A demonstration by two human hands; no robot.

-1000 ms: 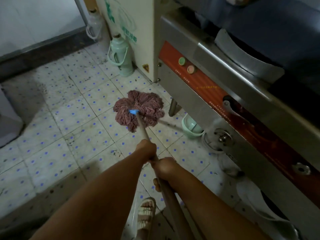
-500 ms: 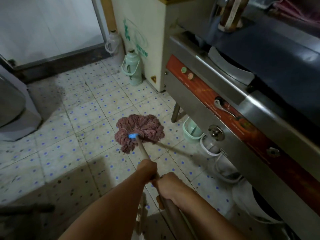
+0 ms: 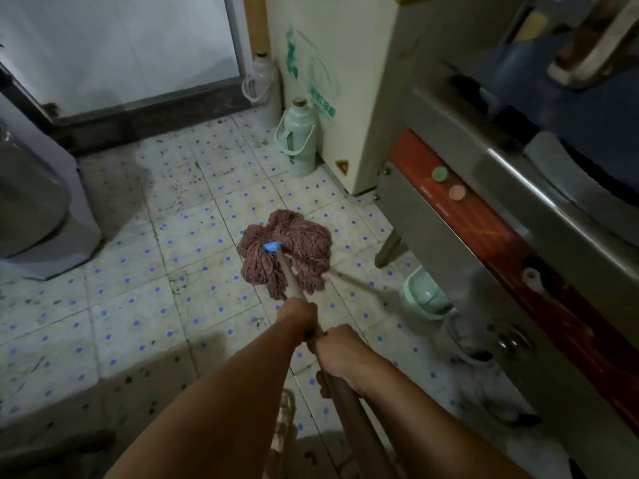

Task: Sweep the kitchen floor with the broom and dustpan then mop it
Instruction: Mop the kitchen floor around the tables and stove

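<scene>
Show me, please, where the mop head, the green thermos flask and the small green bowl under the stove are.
mop head (image 3: 287,250): head view, on the pink strands.
green thermos flask (image 3: 299,140): head view, on its body.
small green bowl (image 3: 423,295): head view, on its inside.

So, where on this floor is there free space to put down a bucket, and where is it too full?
The widest bare tiles lie left of the mop head, between it and the grey bin. Another patch lies between the mop head and the green flask. Under the stove, around the green bowl, it is crowded.
</scene>
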